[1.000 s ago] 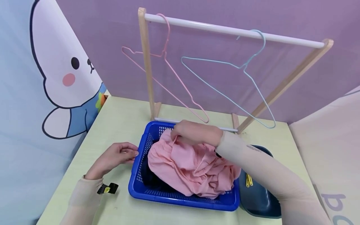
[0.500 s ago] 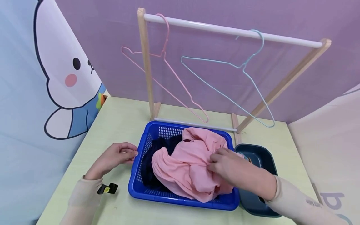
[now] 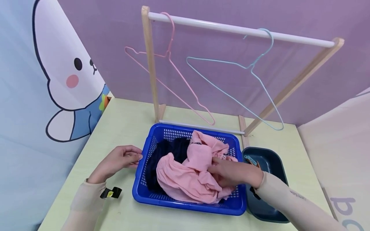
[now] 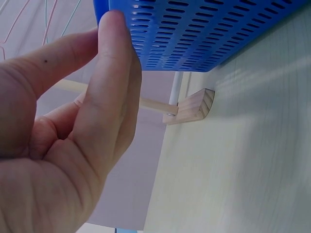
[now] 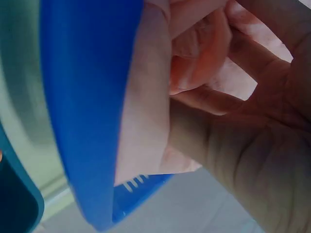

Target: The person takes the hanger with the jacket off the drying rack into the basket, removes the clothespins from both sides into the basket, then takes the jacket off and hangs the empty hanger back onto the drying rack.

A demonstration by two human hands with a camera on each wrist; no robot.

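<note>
A crumpled pink garment (image 3: 185,179) lies heaped in a blue plastic laundry basket (image 3: 188,207), beside a dark navy cloth (image 3: 157,163). My right hand (image 3: 231,171) reaches over the basket's right side and grips the pink garment, fingers sunk in its folds. Seen from the right wrist, cloth bunches around the fingers (image 5: 248,53), their tips partly hidden. On the left, my left hand (image 3: 118,160) pinches the basket's rim between thumb and fingers. The left wrist view shows those fingertips (image 4: 112,29) right at the rim's edge.
Behind the basket stands a rack with wooden posts and a white rail (image 3: 225,28). A pink hanger (image 3: 185,81) and a light blue hanger (image 3: 222,91) hang from it. A dark green tub (image 3: 276,160) with clothespins (image 3: 252,160) sits right of the basket.
My right hand has moved from the basket's back to its right side, drawing the pink garment rightward and uncovering more navy cloth. The left hand stays at the rim.
</note>
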